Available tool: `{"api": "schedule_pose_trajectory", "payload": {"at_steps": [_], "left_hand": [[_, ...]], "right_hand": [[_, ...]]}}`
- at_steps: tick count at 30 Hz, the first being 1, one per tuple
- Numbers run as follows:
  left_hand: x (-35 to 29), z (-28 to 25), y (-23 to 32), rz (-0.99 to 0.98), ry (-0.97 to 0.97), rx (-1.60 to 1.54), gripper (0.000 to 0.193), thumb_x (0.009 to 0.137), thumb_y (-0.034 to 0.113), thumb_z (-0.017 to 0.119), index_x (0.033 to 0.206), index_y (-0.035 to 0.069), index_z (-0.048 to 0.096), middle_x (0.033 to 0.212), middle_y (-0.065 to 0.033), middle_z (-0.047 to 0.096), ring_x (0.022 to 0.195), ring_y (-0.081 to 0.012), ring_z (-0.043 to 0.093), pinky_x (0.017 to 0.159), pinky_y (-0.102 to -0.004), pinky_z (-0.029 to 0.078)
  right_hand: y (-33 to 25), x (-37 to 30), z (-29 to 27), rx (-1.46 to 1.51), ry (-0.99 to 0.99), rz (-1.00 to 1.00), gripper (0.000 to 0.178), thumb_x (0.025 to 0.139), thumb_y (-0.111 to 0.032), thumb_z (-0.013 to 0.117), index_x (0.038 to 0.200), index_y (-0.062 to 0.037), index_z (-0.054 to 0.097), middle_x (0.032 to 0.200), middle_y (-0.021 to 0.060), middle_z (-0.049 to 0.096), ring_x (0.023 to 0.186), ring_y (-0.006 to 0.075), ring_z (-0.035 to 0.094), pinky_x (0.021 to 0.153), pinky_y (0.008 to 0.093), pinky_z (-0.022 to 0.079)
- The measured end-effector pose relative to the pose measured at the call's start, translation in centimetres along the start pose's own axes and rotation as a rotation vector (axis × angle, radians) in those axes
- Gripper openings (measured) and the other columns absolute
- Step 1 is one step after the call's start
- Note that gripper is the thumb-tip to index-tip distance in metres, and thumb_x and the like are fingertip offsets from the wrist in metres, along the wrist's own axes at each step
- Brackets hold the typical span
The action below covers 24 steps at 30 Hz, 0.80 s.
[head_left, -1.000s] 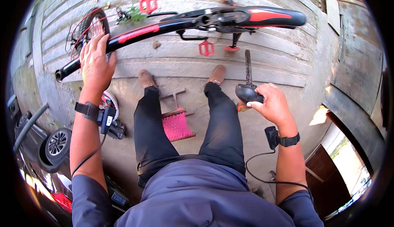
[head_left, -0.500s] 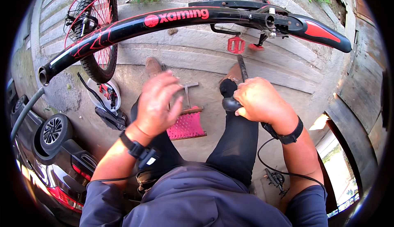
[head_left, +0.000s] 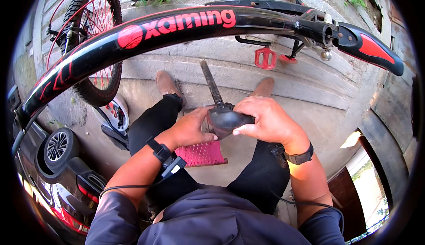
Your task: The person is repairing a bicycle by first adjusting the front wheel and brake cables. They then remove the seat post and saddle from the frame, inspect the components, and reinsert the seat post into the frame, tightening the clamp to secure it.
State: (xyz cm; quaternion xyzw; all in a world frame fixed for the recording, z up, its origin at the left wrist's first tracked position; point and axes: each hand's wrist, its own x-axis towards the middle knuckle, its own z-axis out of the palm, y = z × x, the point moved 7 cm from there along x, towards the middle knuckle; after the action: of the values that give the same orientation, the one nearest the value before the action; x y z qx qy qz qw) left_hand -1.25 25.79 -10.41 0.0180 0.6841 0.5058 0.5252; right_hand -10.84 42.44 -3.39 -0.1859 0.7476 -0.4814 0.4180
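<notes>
A black bicycle saddle (head_left: pixel 226 121) hangs over the gap between my knees, held between both hands. My left hand (head_left: pixel 191 126) closes on its left end, and my right hand (head_left: pixel 268 117) grips the right end with the thumb along the near side. From the saddle a dirt-marked seat post (head_left: pixel 210 82) points away from me, tilted slightly left. Beyond it, the bicycle's thick black-and-red frame tube (head_left: pixel 177 29) arches across the view. Toward its right lies the open end of a seat tube (head_left: pixel 327 34), next to a black-and-red mudguard-like piece (head_left: pixel 374 50).
Below my hands stands a low stool with pink webbing (head_left: pixel 201 153). A white bucket (head_left: pixel 125 112) with tools is left of my leg, near the bicycle's knobby wheel (head_left: pixel 116 74). A dark car (head_left: pixel 53 192) stands at left. One red pedal (head_left: pixel 265 58) juts toward me.
The saddle has come from over my right knee to the middle, its post swinging left. My left hand, free before, has taken hold of it. The frame appears closer and lower.
</notes>
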Motion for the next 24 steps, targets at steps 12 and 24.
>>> {"api": "schedule_pose_trajectory", "payload": {"at_steps": [12,24], "left_hand": [[5.9,-1.4,-0.5,-0.042,-0.102,-0.492,0.074,0.082,0.032,0.082,0.137,-0.004,0.049,0.118,-0.0134,0.065,0.109,-0.0181,0.06,0.096,-0.0319,0.048],[1.7,-0.6,-0.8,0.084,0.021,-0.379,0.049,0.084,0.023,0.079,0.121,0.001,0.056,0.093,-0.0017,0.061,0.077,-0.0081,0.059,0.066,-0.0246,0.049]], "right_hand": [[12.1,2.0,-1.9,0.399,0.377,0.388,0.04,0.085,-0.031,0.079,0.105,0.0027,0.07,0.086,0.0067,0.07,0.084,0.0104,0.063,0.076,0.0299,0.052],[5.2,-1.6,-4.4,0.088,0.656,0.027,0.027,0.098,-0.031,0.064,0.109,-0.0057,0.066,0.094,0.0011,0.067,0.088,0.0089,0.061,0.072,0.0248,0.049]]}}
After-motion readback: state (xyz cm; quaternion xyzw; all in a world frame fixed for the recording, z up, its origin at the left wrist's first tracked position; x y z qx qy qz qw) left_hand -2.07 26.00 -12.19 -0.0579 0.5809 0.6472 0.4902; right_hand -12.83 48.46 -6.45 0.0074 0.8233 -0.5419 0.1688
